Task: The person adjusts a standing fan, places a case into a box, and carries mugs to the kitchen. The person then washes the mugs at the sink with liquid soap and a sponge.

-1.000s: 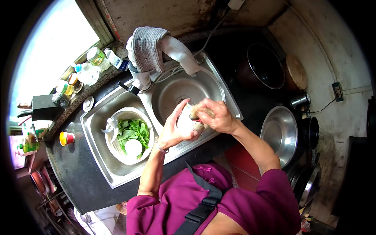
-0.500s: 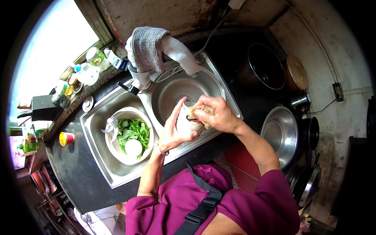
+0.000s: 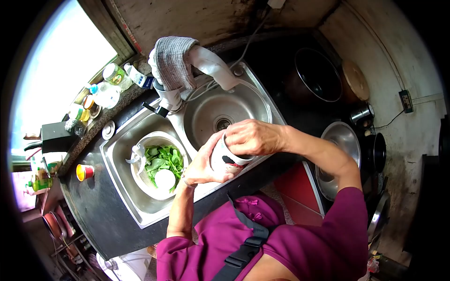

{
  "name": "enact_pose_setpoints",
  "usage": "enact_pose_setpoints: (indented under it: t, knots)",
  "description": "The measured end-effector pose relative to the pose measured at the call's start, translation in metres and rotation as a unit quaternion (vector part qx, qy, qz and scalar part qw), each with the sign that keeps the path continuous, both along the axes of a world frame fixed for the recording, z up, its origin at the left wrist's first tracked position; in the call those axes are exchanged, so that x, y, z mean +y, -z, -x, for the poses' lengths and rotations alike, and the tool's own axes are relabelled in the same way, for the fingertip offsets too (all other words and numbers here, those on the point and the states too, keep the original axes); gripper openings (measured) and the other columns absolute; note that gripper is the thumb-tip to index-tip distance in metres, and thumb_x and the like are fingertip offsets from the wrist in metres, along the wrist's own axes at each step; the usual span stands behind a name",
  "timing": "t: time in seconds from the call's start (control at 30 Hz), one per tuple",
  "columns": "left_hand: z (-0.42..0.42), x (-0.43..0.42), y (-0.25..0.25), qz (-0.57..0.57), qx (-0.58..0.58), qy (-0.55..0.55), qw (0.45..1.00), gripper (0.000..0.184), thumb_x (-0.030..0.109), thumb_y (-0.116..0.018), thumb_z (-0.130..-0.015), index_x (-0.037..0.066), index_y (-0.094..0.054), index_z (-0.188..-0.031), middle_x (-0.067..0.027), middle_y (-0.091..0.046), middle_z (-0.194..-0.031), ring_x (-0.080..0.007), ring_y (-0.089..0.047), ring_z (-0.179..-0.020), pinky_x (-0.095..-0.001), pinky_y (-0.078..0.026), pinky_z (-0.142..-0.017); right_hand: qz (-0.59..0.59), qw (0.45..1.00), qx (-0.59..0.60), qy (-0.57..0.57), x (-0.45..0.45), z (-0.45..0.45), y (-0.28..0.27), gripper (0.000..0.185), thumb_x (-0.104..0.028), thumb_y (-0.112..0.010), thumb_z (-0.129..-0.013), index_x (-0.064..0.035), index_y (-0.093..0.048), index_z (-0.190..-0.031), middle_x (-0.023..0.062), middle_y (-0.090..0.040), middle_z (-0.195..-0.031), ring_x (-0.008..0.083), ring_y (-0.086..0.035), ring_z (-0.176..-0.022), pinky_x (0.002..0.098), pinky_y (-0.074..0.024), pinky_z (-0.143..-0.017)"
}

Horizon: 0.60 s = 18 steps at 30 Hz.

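A white cup with a dark and red print (image 3: 228, 161) is tilted over the front edge of the right sink basin (image 3: 201, 117). My left hand (image 3: 206, 164) is wrapped round its left side and underside. At the cup's mouth is my right hand (image 3: 253, 137), its fingers curled and reaching inside; what they hold, if anything, is hidden. To the left, a white basket in a bowl (image 3: 140, 180) holds green leaves (image 3: 164, 160) and a small round white thing (image 3: 165, 179).
A cloth-draped faucet (image 3: 174, 63) rises behind the basins. Bottles and jars (image 3: 105, 93) line the window ledge. A red and yellow cup (image 3: 85, 172) stands on the left counter. At the right are a metal basin (image 3: 344, 140) and a dark pot (image 3: 318, 75).
My right hand has turned, and its fingers have gone into the cup's mouth. The light-brown thing it held at the cup is out of sight. The view has shifted slightly.
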<state>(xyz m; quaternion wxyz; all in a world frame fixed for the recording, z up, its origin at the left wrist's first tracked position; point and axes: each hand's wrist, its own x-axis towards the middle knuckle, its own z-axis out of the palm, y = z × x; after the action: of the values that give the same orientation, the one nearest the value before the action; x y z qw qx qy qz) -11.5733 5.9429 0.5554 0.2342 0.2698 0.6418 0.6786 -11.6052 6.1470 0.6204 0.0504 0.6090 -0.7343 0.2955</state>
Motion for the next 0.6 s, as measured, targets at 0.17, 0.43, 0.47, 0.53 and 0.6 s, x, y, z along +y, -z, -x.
enact_pose_setpoints:
  t: [0.17,0.43,0.47,0.53,0.6]
  knots:
    - [0.006,-0.007,-0.005,-0.03,-0.005,0.03,0.999,0.097,0.027,-0.079,-0.048,0.0,-0.035,-0.13,-0.0124,-0.048,-0.121,-0.0223,-0.046,-0.114,-0.0325,-0.033,-0.098,-0.023,0.999,0.023,-0.03,0.006,-0.005,-0.028,0.01,-0.012,-0.057,-0.067,-0.0042,-0.054,-0.073,0.0067,-0.052,-0.078,0.0228,-0.054,-0.083,0.0353,-0.0468,-0.07]
    - [0.002,0.002,-0.008,-0.076,-0.161,0.143,0.974,0.1,0.035,-0.08,-0.046,-0.001,-0.037,-0.128,-0.0088,-0.048,-0.119,-0.0166,-0.045,-0.112,-0.0287,-0.032,-0.097,0.034,0.996,0.009,-0.086,0.0,-0.006,-0.024,0.012,-0.011,-0.058,-0.066,-0.0018,-0.052,-0.071,0.0067,-0.052,-0.081,0.0215,-0.054,-0.078,0.0316,-0.0496,-0.067]
    - [0.003,0.004,-0.01,-0.083,-0.159,0.155,0.971,0.1,0.036,-0.079,-0.046,-0.001,-0.037,-0.128,-0.0093,-0.048,-0.119,-0.017,-0.045,-0.111,-0.0287,-0.032,-0.097,0.031,0.99,0.07,-0.116,0.001,-0.004,-0.019,0.013,-0.011,-0.058,-0.063,-0.0011,-0.052,-0.07,0.0079,-0.053,-0.08,0.0216,-0.054,-0.075,0.032,-0.0492,-0.065]
    - [0.004,0.004,-0.008,-0.066,-0.133,0.154,0.977,0.1,0.033,-0.079,-0.045,-0.002,-0.036,-0.129,-0.0112,-0.049,-0.119,-0.0187,-0.046,-0.111,-0.0293,-0.032,-0.097,0.006,0.975,0.161,-0.154,0.004,-0.003,-0.016,0.013,-0.011,-0.058,-0.058,-0.0012,-0.053,-0.064,0.0085,-0.056,-0.078,0.0204,-0.055,-0.075,0.031,-0.0492,-0.063]
    - [0.008,0.004,-0.011,-0.041,-0.097,0.16,0.982,0.1,0.032,-0.078,-0.045,-0.003,-0.036,-0.129,-0.0119,-0.049,-0.12,-0.0193,-0.046,-0.112,-0.0296,-0.032,-0.098,-0.02,0.977,0.145,-0.156,0.003,-0.004,-0.013,0.011,-0.012,-0.058,-0.06,-0.0023,-0.054,-0.064,0.0068,-0.057,-0.077,0.0197,-0.056,-0.075,0.0302,-0.0497,-0.065]
